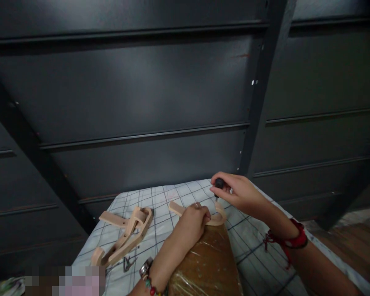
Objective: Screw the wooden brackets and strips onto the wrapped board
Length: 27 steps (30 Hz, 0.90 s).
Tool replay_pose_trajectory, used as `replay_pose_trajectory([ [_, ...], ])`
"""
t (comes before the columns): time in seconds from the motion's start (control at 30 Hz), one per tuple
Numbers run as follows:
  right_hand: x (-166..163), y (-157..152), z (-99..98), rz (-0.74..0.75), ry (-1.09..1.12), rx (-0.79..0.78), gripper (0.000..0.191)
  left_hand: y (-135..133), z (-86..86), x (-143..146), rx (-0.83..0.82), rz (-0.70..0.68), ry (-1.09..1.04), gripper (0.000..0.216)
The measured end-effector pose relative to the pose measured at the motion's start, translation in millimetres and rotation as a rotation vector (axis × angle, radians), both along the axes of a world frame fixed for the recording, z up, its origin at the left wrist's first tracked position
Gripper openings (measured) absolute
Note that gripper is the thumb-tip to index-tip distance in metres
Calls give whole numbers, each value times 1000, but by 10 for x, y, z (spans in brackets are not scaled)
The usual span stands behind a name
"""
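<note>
My right hand is closed round the black handle of a screwdriver. Its short metal shank points down at the end of a curved, pale wooden piece. My left hand wraps over that same hook-shaped piece and presses it down near the far end of a brown block wrapped in clear plastic. The straight end of the wood sticks out to the left, beyond my fingers. Whether the screwdriver's tip sits in a screw is too small to tell.
Left of my arm, several pale wooden parts lie joined or stacked on the checked cloth. A small cluster of dark metal bits lies nearer me. Behind the table rises a dark metal panel wall. A blurred patch covers the lower left.
</note>
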State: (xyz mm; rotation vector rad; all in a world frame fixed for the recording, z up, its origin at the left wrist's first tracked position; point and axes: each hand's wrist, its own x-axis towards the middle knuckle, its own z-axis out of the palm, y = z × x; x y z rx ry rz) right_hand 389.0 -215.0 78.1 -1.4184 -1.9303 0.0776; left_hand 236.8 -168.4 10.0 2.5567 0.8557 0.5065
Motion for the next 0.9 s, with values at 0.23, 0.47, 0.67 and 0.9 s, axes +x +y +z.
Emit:
replay_pose_trajectory([
  [0.23,47,38,-19,-43,67,123,6,-26,63,14,36,56,188,21],
  [0.47,-2,-1,29,94,126,66,10,60,251,-183,33,17,205,27],
  [0.67,-203,7,-55,165,29,-159,4,116,297,-260,127,26,331,21],
  [0.9,-277,-55,-78,93,-79,-207,3,140,252,-194,186,3,413,23],
])
